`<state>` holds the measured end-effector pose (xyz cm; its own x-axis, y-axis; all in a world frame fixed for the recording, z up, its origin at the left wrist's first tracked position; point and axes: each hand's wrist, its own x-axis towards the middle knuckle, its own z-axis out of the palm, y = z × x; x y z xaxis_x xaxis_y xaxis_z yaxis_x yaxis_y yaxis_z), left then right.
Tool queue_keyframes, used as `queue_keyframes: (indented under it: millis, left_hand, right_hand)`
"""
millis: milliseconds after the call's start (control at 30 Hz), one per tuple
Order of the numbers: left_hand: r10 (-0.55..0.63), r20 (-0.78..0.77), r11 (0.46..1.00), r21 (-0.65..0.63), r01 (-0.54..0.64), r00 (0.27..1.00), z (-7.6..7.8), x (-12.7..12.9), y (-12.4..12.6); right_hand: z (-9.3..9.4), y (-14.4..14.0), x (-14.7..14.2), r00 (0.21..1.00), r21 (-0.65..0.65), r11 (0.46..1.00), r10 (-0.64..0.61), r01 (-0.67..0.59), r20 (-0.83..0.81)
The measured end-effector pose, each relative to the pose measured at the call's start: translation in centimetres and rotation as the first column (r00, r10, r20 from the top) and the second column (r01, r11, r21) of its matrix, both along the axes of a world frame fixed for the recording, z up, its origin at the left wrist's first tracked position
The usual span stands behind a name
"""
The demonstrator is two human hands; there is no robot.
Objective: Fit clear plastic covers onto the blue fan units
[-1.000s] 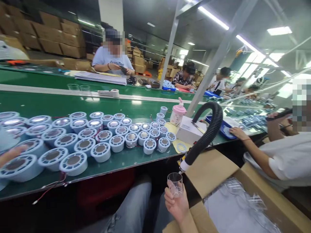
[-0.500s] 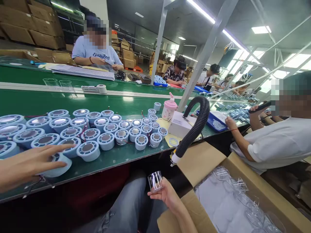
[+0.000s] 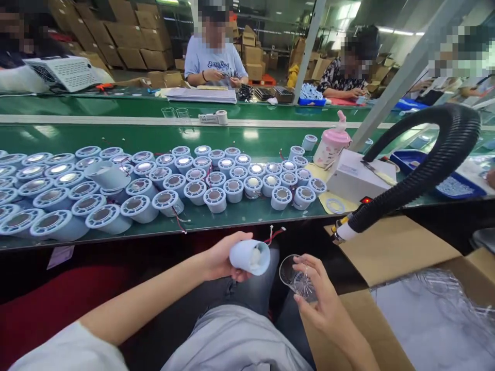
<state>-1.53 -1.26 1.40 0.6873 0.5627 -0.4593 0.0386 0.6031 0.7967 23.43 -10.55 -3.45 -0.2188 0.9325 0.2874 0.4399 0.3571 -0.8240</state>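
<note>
Over my lap, my left hand (image 3: pixel 226 257) is wrapped round a light-blue plastic housing (image 3: pixel 243 256), its hollow end turned to the right. A whitish part shows inside that housing, and red and pale wires (image 3: pixel 275 236) stick out behind it. Just to the right, my right hand (image 3: pixel 319 291) grips a clear plastic cup (image 3: pixel 292 273) between thumb and fingers, its mouth tilted toward the housing. A small gap separates the cup from the housing. Many similar blue housings (image 3: pixel 214 198) stand in rows on the green bench (image 3: pixel 209 220), most with round metallic discs on top.
A black flexible hose (image 3: pixel 421 175) arches over the bench edge from a white box (image 3: pixel 350 172). A pink cup (image 3: pixel 330 147) stands beside that box. At lower right is an open carton (image 3: pixel 390 252) with clear plastic inside. Co-workers sit across the bench.
My left hand has come from the bench to my lap and now holds a blue housing. My right hand has tilted the clear cup toward it. The view has swung right to left.
</note>
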Motion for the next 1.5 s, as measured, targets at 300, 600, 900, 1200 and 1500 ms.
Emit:
queue_keyframes:
  millis: [300, 600, 900, 1200, 1500]
  left_hand:
    - [-0.269, -0.184, 0.929, 0.211, 0.305, 0.945, 1.0, 4.7, -0.4]
    - [0.001, -0.242, 0.544, 0.814, 0.202, 0.970, -0.1, 4.1, -1.7]
    - [-0.187, -0.072, 0.710, 0.679, 0.185, 0.980, -1.2, 4.4, -1.6]
    - [-0.163, 0.056, 0.920, 0.369, 0.131, 0.985, -0.5, 4.6, -2.6]
    - [-0.250, 0.061, 0.786, 0.595, 0.165, 0.966, 0.5, 4.0, -2.2]
  right_hand:
    - [3.7, 0.1, -0.2, 0.777, 0.210, 0.977, -0.164, 0.042, 0.608]
    - [5.1, 0.1, -0.6, 0.995, -0.265, 0.961, -0.094, 0.081, -0.036]
    - [4.2, 0.3, 0.8, 0.887, -0.438, 0.899, -0.213, 0.013, -0.409]
    - [3.4, -1.7, 1.5, 0.996, -0.139, 0.990, -0.025, 0.013, -0.086]
    - [4.3, -1.8, 1.7, 0.942, -0.397, 0.914, -0.060, -0.081, -0.330]
